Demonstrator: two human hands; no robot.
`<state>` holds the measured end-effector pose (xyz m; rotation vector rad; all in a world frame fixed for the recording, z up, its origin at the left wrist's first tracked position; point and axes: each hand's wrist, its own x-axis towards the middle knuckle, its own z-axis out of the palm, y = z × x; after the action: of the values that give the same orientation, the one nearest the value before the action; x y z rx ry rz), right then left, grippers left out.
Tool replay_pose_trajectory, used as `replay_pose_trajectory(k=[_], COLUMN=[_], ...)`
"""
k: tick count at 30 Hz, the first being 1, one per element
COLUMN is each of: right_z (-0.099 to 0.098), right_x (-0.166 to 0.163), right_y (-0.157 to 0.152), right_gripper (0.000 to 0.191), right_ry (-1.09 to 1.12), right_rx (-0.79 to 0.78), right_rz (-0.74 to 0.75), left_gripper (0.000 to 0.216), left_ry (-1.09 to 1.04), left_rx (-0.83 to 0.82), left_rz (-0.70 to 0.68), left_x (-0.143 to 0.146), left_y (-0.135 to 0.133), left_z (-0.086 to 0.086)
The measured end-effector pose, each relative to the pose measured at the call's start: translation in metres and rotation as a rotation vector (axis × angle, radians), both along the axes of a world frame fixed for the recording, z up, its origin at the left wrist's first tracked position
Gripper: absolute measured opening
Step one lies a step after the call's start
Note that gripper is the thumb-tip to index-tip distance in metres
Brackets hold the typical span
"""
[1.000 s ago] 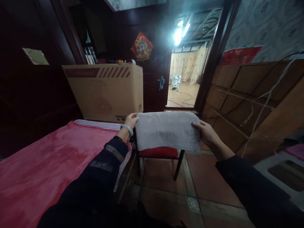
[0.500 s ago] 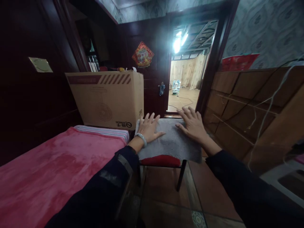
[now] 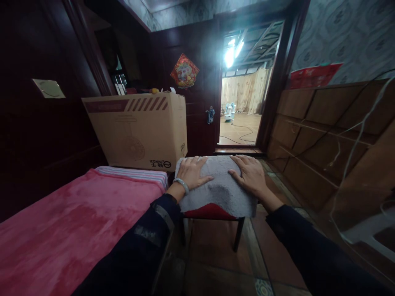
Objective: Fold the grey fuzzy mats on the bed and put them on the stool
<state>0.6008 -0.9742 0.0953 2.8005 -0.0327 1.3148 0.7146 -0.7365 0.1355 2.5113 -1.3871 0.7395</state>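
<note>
A grey towel [image 3: 217,189] lies spread over a red-seated stool [image 3: 210,210] with dark legs. Its near edge rises in the middle, where some of the red seat shows, and a shallow dent marks the cloth. My left hand [image 3: 193,172], with a pale bangle at the wrist, rests flat on the towel's left part, thumb pointing inward. On the right part lies my right hand [image 3: 249,174], fingers stretched toward the far edge and thumb apart. Both hands are open, palms down on the cloth.
To the left is a bed with a pink blanket [image 3: 77,222]. Behind it stands a large cardboard box [image 3: 132,131]. A wooden cabinet [image 3: 324,139] with hanging white cords lines the right, near a white plastic piece [image 3: 370,232]. An open doorway lies ahead, with a fan [image 3: 228,112] beyond.
My hands have come down onto the towel, the right one a little lower and more flattened. The towel's right corner has drawn inward, and the near edge now arches higher.
</note>
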Motion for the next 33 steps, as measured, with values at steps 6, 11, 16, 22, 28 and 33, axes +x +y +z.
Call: replay_pose_trajectory(k=[6,11,16,22,28,33], right_z=[0.01,0.019,0.016,0.014,0.011,0.004], right_x=[-0.004,-0.011,-0.006,-0.004,-0.016,-0.032], right_y=[0.005,0.019,0.015,0.008,-0.005,-0.018], right_gripper=[0.066,0.092,0.106,0.103,0.103,0.102], right_ry=[0.084,0.171,0.245,0.227,0.248,0.285], right_rx=[-0.013,-0.22,-0.254,-0.251,-0.209,-0.171], right_rz=[-0.024,0.05,0.114,0.145,0.188,0.11], left_gripper=[0.085,0.1,0.105,0.104,0.112,0.111], left_ry=[0.086,0.018,0.012,-0.026,-0.006,0.048], left_rx=[0.078,0.096,0.139,0.164,0.136,0.175], left_rz=[0.034,0.025,0.015,-0.008,-0.003,0.137], left_x=[-0.006,-0.019,-0.018,-0.01,0.002,0.003], left_y=[0.0,-0.008,-0.014,-0.011,0.014,0.061], left_z=[0.014,0.021,0.011,0.01,0.003,-0.006])
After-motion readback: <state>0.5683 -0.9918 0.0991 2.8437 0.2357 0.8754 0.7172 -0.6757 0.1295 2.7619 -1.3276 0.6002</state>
